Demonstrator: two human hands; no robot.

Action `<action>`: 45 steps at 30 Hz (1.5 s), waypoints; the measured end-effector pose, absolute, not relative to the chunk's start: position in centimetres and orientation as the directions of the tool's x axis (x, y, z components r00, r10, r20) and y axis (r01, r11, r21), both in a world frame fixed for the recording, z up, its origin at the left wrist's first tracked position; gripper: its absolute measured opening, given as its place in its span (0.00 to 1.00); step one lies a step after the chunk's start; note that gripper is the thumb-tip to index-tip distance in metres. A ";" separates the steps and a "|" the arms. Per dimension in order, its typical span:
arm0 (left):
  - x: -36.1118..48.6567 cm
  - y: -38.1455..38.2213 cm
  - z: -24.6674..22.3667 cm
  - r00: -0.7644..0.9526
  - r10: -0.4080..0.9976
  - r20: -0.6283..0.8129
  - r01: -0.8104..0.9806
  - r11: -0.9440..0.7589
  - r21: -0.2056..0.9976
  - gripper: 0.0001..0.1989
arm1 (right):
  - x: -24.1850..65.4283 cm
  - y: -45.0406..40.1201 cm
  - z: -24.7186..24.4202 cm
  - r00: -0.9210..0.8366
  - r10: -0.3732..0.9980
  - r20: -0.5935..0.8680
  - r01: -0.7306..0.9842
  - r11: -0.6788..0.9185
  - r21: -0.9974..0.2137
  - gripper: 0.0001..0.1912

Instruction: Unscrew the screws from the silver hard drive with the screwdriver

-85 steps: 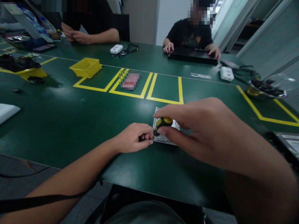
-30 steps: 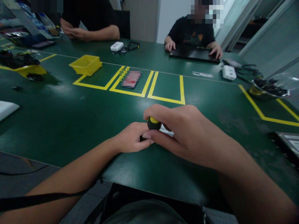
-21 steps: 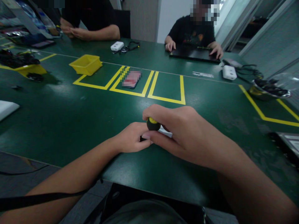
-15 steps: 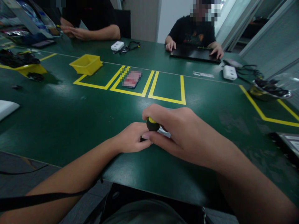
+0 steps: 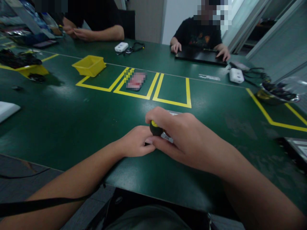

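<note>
My right hand (image 5: 177,134) is wrapped round a black and yellow screwdriver handle (image 5: 156,128), whose end points up towards me. Right beside it, my left hand (image 5: 137,141) lies low on the green table (image 5: 72,127), its fingers closed at a dark piece that is mostly hidden. Under my right hand a silvery object (image 5: 167,137) shows in part; the hand covers the rest of it. The tool's tip is out of sight.
Beyond my hands are yellow tape frames, a phone (image 5: 136,80) and a yellow bin (image 5: 89,65). A cable-filled bowl (image 5: 275,92) stands right, a loaded yellow bin (image 5: 33,70) left. Two people sit opposite, one touching a black panel (image 5: 200,57).
My right hand has turned slightly on the handle, and a little more of the silvery object shows beneath it. My left hand stays where it was.
</note>
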State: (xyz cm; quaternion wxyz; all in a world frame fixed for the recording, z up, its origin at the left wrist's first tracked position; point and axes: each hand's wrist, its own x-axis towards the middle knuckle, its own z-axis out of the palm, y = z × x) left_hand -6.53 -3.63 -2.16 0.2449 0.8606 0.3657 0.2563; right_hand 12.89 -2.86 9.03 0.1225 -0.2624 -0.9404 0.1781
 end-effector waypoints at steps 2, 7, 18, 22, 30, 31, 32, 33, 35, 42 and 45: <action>-6.4 -3.6 -2.1 0.599 0.755 0.267 0.494 -0.610 0.619 0.06 | 12.9 -2.8 9.0 -0.836 0.533 0.135 0.444 0.799 -0.406 0.11; -6.5 -3.5 -2.2 0.606 0.745 0.279 0.483 -0.623 0.615 0.06 | 12.7 -2.8 9.0 -0.828 0.545 0.133 0.456 0.791 -0.407 0.12; -7.1 -3.8 -2.6 0.603 0.765 0.228 0.566 -0.611 0.553 0.11 | 12.9 -2.7 9.9 -0.777 0.520 0.356 0.375 0.835 -0.403 0.20; -7.0 -3.8 -2.5 0.603 0.759 0.247 0.551 -0.620 0.559 0.11 | 12.9 -2.5 9.8 -0.758 0.514 0.402 0.379 0.848 -0.371 0.20; -6.9 -3.8 -2.4 0.601 0.759 0.251 0.542 -0.618 0.569 0.09 | 12.8 -2.3 9.3 -0.739 0.494 0.458 0.357 0.864 -0.354 0.16; -6.9 -3.8 -2.4 0.602 0.758 0.252 0.541 -0.619 0.570 0.09 | 12.8 -2.3 9.3 -0.739 0.496 0.455 0.362 0.863 -0.354 0.15; -6.9 -3.8 -2.4 0.603 0.757 0.252 0.540 -0.620 0.569 0.09 | 12.8 -2.3 9.2 -0.741 0.500 0.449 0.367 0.861 -0.353 0.16; -7.0 -3.8 -2.4 0.605 0.756 0.252 0.541 -0.622 0.567 0.08 | 12.8 -2.3 9.2 -0.742 0.505 0.441 0.373 0.858 -0.354 0.16; -7.0 -3.7 -2.4 0.609 0.752 0.252 0.542 -0.627 0.560 0.08 | 12.8 -2.3 9.3 -0.743 0.513 0.429 0.383 0.852 -0.356 0.16; -7.0 -3.7 -2.5 0.608 0.750 0.261 0.538 -0.631 0.559 0.08 | 12.8 -2.3 9.3 -0.735 0.523 0.432 0.404 0.849 -0.340 0.18; -7.0 -3.7 -2.4 0.609 0.751 0.257 0.540 -0.629 0.559 0.09 | 12.8 -2.4 9.3 -0.734 0.526 0.430 0.405 0.847 -0.343 0.19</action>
